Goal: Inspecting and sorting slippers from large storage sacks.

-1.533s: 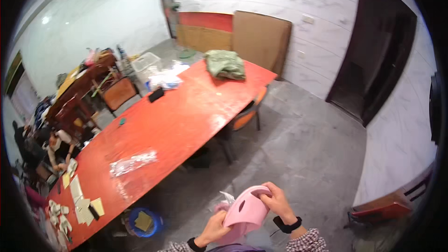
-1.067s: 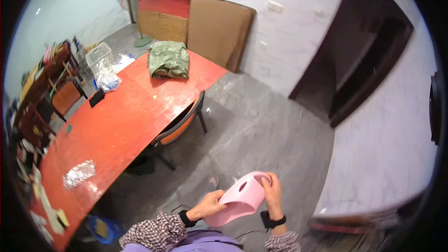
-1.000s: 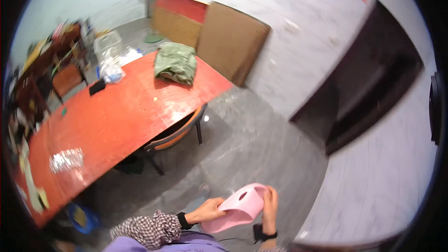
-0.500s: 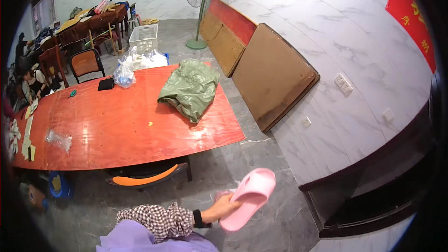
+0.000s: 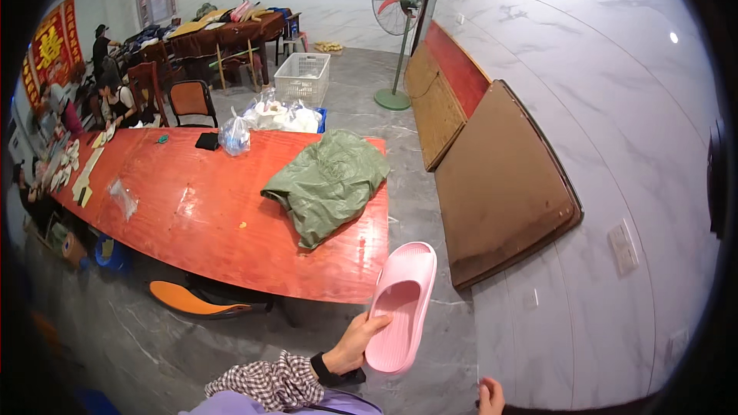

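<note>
A pink slipper point(image 5: 401, 307) with a ribbed footbed stands nearly upright in front of me, toe end up and tilted slightly right. My left hand point(image 5: 355, 343) is closed round its lower left edge, thumb on the inside. A dark band sits on that wrist, below a brown-and-white checked sleeve. Low at the picture's edge, my right hand point(image 5: 492, 396) shows only in part, apart from the slipper, its fingers loosely bent and nothing visible in them. The slipper's underside is hidden.
Ahead is a red table point(image 5: 207, 207) with a crumpled green sack point(image 5: 329, 184) and filled plastic bags point(image 5: 234, 134). An orange chair point(image 5: 192, 300) is tucked at its near side. Brown boards point(image 5: 507, 192) lean on the right wall. People sit at the far left; a fan point(image 5: 396, 31) stands behind.
My left hand has turned the slipper more upright and moved it slightly left. My right hand has come into view at the bottom. The view has swung left, showing more of the room.
</note>
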`<state>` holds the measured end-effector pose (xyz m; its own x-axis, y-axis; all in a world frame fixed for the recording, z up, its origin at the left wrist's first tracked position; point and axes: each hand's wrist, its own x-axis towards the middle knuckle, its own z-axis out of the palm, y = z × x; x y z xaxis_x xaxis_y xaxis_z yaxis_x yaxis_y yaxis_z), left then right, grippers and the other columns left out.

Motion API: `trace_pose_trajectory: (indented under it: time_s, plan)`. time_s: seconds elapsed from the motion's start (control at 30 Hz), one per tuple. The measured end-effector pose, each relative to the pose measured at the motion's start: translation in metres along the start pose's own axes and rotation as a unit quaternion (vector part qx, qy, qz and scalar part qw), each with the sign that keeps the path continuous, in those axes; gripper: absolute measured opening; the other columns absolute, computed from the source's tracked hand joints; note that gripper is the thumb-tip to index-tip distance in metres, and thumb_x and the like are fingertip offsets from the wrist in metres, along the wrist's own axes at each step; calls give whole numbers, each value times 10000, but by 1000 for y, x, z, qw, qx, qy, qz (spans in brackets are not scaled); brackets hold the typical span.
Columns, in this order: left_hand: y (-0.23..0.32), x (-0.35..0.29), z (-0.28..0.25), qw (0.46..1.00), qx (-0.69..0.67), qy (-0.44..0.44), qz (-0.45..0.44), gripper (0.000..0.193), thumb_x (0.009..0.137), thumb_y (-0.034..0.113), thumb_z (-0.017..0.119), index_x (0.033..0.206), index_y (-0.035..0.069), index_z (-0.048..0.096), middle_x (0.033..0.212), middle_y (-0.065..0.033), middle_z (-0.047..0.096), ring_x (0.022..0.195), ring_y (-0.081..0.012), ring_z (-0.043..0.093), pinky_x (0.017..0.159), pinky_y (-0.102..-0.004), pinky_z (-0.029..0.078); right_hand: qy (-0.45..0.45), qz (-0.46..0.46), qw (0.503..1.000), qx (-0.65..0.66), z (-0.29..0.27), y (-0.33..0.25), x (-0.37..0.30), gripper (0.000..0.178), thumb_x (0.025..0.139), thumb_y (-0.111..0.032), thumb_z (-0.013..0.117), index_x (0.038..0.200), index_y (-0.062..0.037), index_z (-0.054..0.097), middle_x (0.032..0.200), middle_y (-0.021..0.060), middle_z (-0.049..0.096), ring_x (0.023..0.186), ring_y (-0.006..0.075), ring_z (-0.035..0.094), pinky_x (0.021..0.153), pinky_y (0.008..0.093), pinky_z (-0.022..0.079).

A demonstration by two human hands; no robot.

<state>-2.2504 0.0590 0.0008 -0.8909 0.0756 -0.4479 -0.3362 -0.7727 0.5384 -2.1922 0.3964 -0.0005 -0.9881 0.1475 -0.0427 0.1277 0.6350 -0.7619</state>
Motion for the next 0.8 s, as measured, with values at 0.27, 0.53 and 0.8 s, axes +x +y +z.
trace_pose_trajectory:
  time_s: [0.27, 0.53, 0.8]
  plan:
    - [-27, 183, 116, 997, -21, -70, 8, 394, 918, 173, 563, 1252, -14, 470, 1134, -69, 581, 1005, -143, 573, 863, -285, 476, -315, -76, 946, -17, 29, -109, 254, 318, 933, -148, 516, 1201, 20, 552, 1110, 146, 624, 1019, 240, 581, 902, 317, 442]
    - [26, 338, 218, 984, 25, -103, 140, 415, 925, 210, 563, 1265, -6, 464, 1128, -50, 563, 1008, -113, 525, 879, -275, 438, -372, -12, 928, 19, 36, -130, 439, 341, 937, -161, 517, 1214, 35, 538, 1118, 138, 620, 1022, 220, 570, 904, 310, 437]
    - [109, 508, 244, 979, 11, 45, 201, 342, 919, 192, 570, 1188, -15, 526, 1055, -34, 594, 943, -85, 548, 807, -241, 461, -398, -60, 911, 93, 67, -198, 656, 373, 950, -194, 514, 1223, 60, 522, 1156, 115, 595, 1049, 175, 540, 911, 283, 425]
